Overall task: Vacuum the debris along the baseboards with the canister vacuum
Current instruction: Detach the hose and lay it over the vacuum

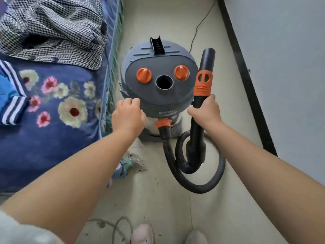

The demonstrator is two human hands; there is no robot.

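Left hand (128, 117) rests curled on the canister vacuum (158, 88), mid-floor between bed (52, 138) and baseboard (246, 76); whether it grips anything, can't tell. Right hand (205, 111) is wrapped round the wand (204, 81), nozzle up. I'd tip the nozzle down to the baseboard first, uncoil the hose (202, 184). Debris too small to see; power switch hidden.
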